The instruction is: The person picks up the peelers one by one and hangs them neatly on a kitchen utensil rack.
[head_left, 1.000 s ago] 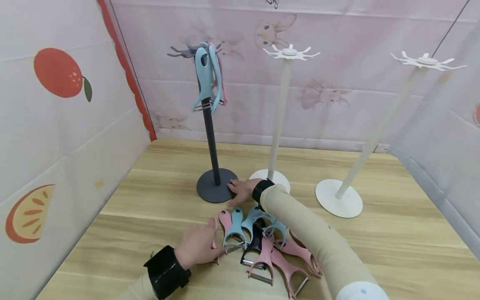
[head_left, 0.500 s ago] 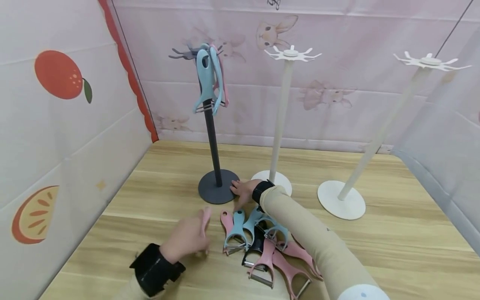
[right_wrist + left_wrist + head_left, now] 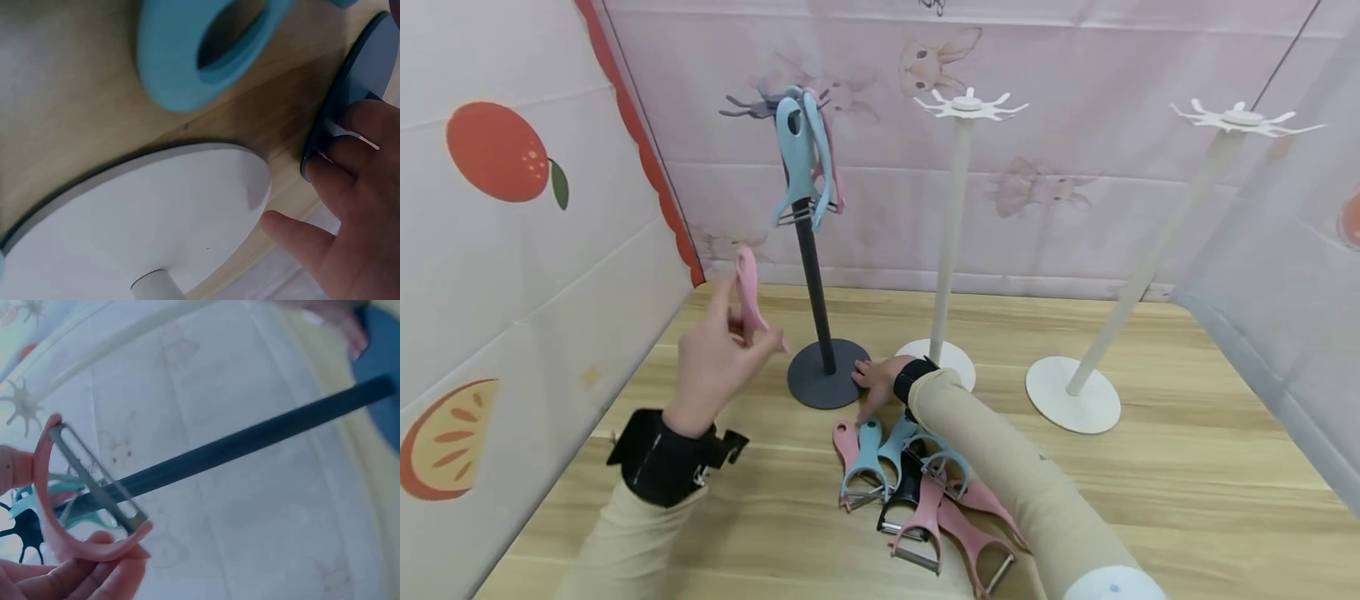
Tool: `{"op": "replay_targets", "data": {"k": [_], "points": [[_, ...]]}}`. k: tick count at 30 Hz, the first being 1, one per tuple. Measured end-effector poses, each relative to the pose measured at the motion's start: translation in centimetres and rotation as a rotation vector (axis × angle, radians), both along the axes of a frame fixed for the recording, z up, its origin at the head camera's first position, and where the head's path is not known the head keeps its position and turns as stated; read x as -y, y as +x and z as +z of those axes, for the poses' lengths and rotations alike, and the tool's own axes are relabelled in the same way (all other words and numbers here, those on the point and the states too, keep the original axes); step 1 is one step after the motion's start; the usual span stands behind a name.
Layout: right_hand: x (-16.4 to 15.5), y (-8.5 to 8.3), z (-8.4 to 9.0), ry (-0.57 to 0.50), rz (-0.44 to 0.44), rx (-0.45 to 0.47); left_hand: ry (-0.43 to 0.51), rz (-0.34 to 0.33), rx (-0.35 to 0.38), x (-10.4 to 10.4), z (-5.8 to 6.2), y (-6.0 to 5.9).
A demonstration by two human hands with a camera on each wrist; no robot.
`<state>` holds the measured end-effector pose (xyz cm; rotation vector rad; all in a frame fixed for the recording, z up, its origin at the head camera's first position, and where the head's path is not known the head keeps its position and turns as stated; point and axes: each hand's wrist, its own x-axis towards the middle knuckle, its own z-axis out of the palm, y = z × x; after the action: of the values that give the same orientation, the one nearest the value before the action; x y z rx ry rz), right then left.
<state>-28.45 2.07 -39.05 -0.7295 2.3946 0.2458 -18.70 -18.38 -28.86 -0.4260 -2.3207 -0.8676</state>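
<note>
My left hand (image 3: 715, 358) is raised above the table and pinches a pink peeler (image 3: 747, 293) between its fingers; the left wrist view shows the peeler's pink head and steel blade (image 3: 94, 484) up close. It hovers left of the dark stand (image 3: 811, 275), whose top hooks carry blue and pink peelers (image 3: 801, 158). My right hand (image 3: 874, 377) lies with straight fingers on the dark stand's round base (image 3: 823, 385); in the right wrist view those fingers (image 3: 350, 169) press the base's edge (image 3: 362, 81). A pile of pink, blue and black peelers (image 3: 917, 492) lies under my right forearm.
Two white stands (image 3: 951, 233) (image 3: 1157, 250) with bare hook tops rise at the middle and right of the wooden table (image 3: 1187, 467). Printed fabric walls close the left, back and right sides. The middle stand's white base (image 3: 144, 219) sits just beside my right hand.
My left hand picked a pink peeler from the pile's left edge and lifted it up and left, to beside the dark stand's pole. The right hand stayed on the base.
</note>
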Motion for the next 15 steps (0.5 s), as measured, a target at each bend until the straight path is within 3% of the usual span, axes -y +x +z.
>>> {"op": "replay_targets", "data": {"k": [3,6,15], "points": [[0.1,0.0,0.0,-0.02,-0.022,0.022,0.021,0.027,-0.129,-0.2,2.1,-1.1],[0.1,0.0,0.1,-0.023,-0.037,0.028,0.041,0.034,-0.204,-0.4,4.0,-2.0],[0.2,0.1,0.5,-0.019,-0.047,0.017,0.062,0.042,-0.292,-2.1,8.7,-3.2]]}}
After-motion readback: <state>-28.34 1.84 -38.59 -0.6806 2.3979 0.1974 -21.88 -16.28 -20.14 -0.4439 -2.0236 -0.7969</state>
